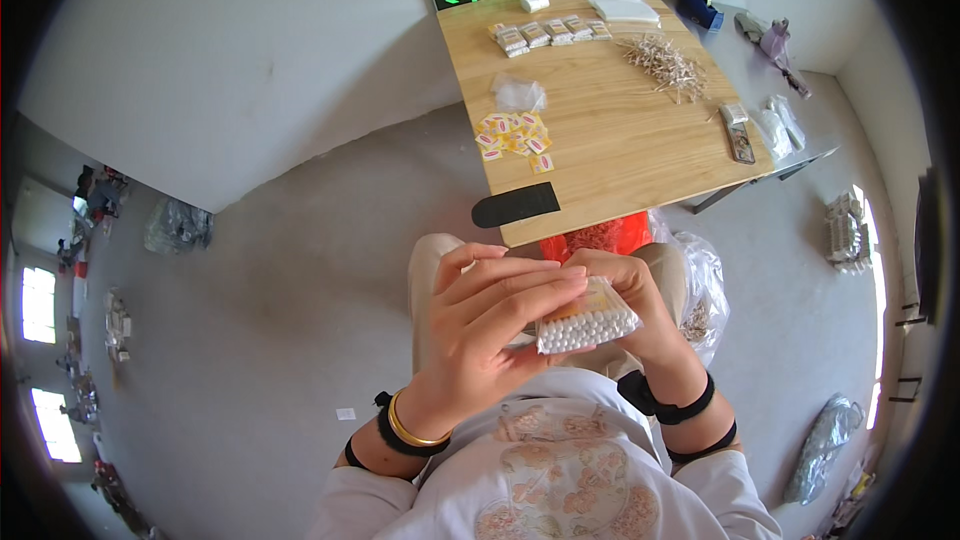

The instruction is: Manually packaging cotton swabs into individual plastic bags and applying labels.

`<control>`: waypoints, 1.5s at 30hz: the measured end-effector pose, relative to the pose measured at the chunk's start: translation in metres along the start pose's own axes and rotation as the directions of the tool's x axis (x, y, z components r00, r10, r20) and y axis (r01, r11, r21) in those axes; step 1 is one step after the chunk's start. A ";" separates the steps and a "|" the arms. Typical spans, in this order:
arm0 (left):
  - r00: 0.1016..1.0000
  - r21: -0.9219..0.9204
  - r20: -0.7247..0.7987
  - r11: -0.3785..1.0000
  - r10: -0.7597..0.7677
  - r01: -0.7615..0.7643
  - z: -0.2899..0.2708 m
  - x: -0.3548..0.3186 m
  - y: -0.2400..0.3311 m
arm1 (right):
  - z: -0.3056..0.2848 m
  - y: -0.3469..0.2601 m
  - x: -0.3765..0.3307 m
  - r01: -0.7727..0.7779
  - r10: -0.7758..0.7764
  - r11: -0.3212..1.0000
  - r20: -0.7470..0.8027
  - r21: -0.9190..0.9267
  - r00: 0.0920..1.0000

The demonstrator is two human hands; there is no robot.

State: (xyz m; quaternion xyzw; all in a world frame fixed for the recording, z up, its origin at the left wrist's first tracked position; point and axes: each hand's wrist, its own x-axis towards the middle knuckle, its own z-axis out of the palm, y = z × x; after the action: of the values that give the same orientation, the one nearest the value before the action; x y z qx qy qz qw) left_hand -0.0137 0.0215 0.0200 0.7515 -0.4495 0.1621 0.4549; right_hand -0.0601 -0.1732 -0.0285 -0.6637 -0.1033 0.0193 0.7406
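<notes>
Between my two hands, above my lap, is a small clear bag of cotton swabs [588, 324], its white tips facing me and a yellowish label showing on top. My left hand [490, 315] lies over the bag's left side, its fingers across the top and its thumb below. My right hand [640, 295] grips the bag's far right side, with its fingertips partly hidden. On the wooden table ahead lie a pile of yellow and white label cards [513, 135], some clear small bags [520, 94], a row of filled swab packs [550, 34] and a heap of loose swabs [664, 67].
A black strip [516, 205] lies at the near left table corner. A phone [739, 143] rests at the right edge, and a blue tape dispenser [700, 7] stands beyond. Under the table's front edge sits a red bag [600, 236]. Clear plastic bags [703, 285] hang beside my right knee.
</notes>
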 end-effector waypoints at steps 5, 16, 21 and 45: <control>0.998 0.081 -0.022 0.995 0.061 -0.059 -0.004 0.001 0.004 | 0.001 0.000 0.002 -0.001 0.003 0.992 -0.016 0.128 1.000; 0.994 0.069 0.005 0.992 0.107 -0.107 -0.002 0.005 0.005 | -0.005 0.004 0.006 -0.053 0.043 0.982 0.057 0.180 0.997; 0.997 0.054 -0.035 0.996 0.066 -0.064 0.003 0.005 0.009 | -0.003 0.007 0.007 -0.052 0.046 0.972 0.033 0.228 0.998; 0.997 0.006 -0.044 0.998 0.070 -0.070 0.008 -0.003 0.007 | 0.003 0.009 0.005 -0.032 0.025 0.969 0.033 0.245 0.999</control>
State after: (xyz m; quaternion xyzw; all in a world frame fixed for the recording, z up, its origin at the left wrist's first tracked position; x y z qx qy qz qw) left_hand -0.0221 0.0154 0.0174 0.7326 -0.4650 0.1954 0.4570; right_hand -0.0547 -0.1681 -0.0360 -0.5681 -0.1014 0.0522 0.8150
